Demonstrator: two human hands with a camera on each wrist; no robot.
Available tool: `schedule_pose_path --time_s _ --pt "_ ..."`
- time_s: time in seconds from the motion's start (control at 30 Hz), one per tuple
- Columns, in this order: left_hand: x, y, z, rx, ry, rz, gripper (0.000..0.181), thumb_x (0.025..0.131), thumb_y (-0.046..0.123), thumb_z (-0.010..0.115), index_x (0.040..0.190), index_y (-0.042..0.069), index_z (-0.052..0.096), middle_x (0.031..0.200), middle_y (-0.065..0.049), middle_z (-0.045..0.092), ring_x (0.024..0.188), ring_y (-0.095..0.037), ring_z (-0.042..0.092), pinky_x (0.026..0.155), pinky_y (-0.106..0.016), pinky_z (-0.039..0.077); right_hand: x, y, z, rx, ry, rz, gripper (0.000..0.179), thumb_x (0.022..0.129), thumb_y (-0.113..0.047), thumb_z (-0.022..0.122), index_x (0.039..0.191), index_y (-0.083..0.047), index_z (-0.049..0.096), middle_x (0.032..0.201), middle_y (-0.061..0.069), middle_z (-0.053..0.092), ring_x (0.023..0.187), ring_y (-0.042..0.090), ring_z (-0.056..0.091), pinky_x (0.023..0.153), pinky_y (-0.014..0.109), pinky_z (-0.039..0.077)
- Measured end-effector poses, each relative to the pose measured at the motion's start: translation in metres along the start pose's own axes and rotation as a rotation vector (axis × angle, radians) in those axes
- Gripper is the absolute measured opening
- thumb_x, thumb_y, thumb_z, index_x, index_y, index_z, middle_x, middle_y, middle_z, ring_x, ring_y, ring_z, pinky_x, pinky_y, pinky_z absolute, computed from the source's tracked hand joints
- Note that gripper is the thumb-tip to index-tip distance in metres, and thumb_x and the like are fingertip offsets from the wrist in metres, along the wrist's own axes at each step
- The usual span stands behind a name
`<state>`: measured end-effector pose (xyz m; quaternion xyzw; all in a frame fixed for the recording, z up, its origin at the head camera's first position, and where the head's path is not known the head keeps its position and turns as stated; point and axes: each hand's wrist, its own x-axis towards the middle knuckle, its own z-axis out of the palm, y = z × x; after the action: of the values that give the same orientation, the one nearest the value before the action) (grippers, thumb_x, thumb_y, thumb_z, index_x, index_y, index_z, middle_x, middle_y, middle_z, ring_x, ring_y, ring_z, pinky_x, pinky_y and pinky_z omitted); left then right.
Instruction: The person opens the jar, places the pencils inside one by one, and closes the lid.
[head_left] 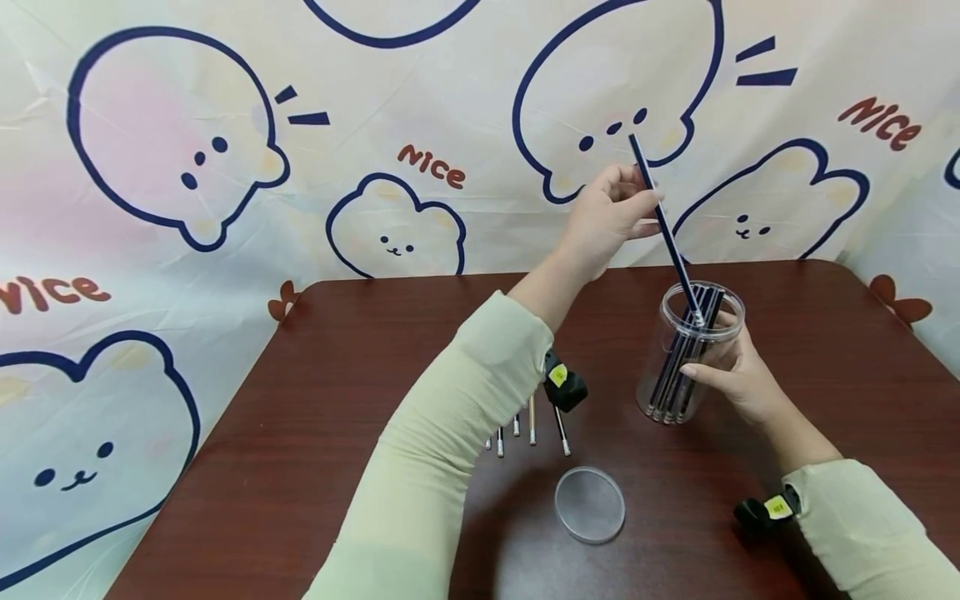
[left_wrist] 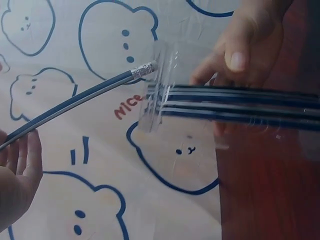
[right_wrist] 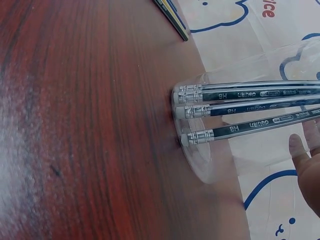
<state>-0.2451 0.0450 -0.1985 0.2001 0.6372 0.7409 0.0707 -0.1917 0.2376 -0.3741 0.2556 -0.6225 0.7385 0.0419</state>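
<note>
Between thumb and fingers, my left hand (head_left: 611, 212) pinches a dark striped pencil (head_left: 663, 225) near its upper end. In the left wrist view that pencil (left_wrist: 75, 103) slants with its eraser end at the mouth of a clear plastic jar (head_left: 651, 367). Several dark pencils (right_wrist: 250, 108) lean inside the jar, eraser ends down on its floor. My right hand (head_left: 738, 379) grips the jar from its right side, thumb across the front, other fingers partly hidden behind it. The jar stands tilted slightly on the brown table (head_left: 337, 400).
A round clear lid (head_left: 590, 505) lies on the table in front of the jar. Several more pencils (head_left: 532, 421) lie left of it, partly hidden under my left forearm. Behind the table's far edge hangs a cartoon-printed cloth (head_left: 300, 225).
</note>
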Motion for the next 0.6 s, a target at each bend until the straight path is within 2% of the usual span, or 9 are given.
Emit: schedule_pose_path --time_s 0.17,0.3,0.6 --pt "0.006 -0.014 0.013 0.05 -0.039 0.016 0.013 0.084 0.002 0.053 0.096 -0.002 0.049 0.081 -0.006 0.049 0.071 -0.011 0.053 0.062 -0.021 0.049 0.0 0.0 -0.002 0.027 -0.039 -0.014 0.068 0.075 0.023 0.046 0.127 -0.011 0.017 0.114 0.005 0.05 0.098 0.017 0.055 0.077 0.024 0.044" --pt "0.01 -0.025 0.023 0.12 -0.062 0.023 0.013 0.084 0.003 0.054 0.096 -0.001 0.05 0.082 -0.006 0.051 0.072 -0.01 0.054 0.06 -0.019 0.048 -0.001 0.0 -0.002 0.011 -0.035 -0.01 0.068 0.075 0.023 0.045 0.127 -0.013 0.018 0.113 0.005 0.05 0.097 0.016 0.055 0.077 0.023 0.044" --pt "0.014 -0.046 0.032 0.258 -0.095 0.038 0.012 0.082 0.006 0.057 0.093 0.004 0.051 0.082 -0.004 0.051 0.072 -0.009 0.055 0.059 -0.017 0.047 0.0 -0.002 -0.001 -0.041 -0.022 0.02 0.068 0.076 0.021 0.046 0.127 -0.016 0.018 0.117 0.005 0.044 0.1 0.014 0.052 0.08 0.021 0.042"
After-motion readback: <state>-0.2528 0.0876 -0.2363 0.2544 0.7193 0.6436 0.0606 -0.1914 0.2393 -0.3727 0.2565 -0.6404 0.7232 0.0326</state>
